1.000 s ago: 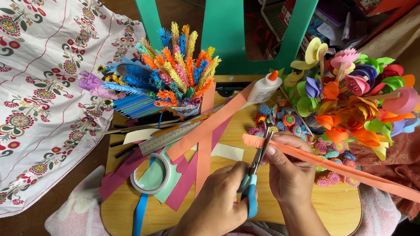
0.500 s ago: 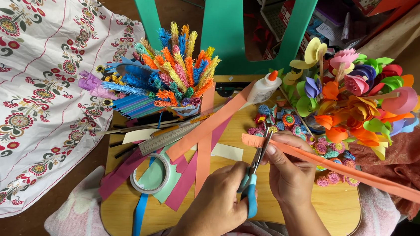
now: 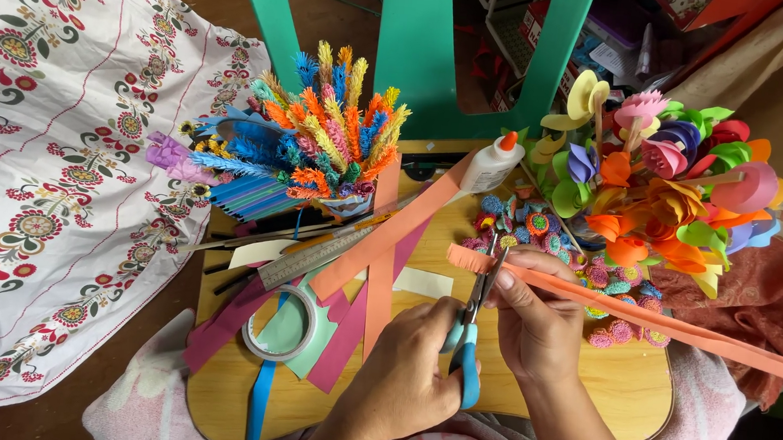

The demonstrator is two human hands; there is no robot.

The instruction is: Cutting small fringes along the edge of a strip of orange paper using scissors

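My left hand (image 3: 402, 379) grips blue-handled scissors (image 3: 470, 333), blades pointing up and away from me. Their tips meet the near end of a long orange paper strip (image 3: 681, 331). My right hand (image 3: 532, 324) pinches that strip close to the blades, and the strip runs off to the right edge of view. Both hands work over a wooden board (image 3: 620, 387) resting on my lap.
On the board lie orange and pink paper strips (image 3: 380, 247), a tape roll (image 3: 281, 325), a ruler (image 3: 314, 256), a glue bottle (image 3: 491, 163) and small rolled paper flowers (image 3: 618, 303). Paper flower bunches (image 3: 324, 131) (image 3: 673, 186) stand behind. A green chair (image 3: 424, 46) and floral cloth (image 3: 52, 156) surround it.
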